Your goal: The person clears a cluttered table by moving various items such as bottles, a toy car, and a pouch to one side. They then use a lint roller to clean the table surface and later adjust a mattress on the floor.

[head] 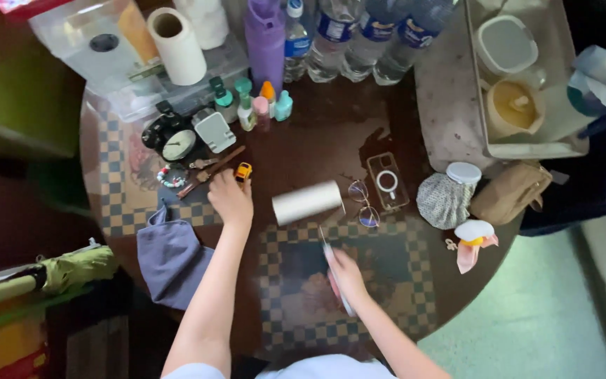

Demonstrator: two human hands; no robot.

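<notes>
The right hand grips a lint roller on the bench; roll slowly. The left hand lies flat, fingers loose.

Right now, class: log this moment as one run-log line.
left hand: resting on table near small yellow toy car | right hand: holding lint roller handle | glasses: beside roller

A round dark table with checkered mats stands on pale, perhaps greenish, floor.
</notes>
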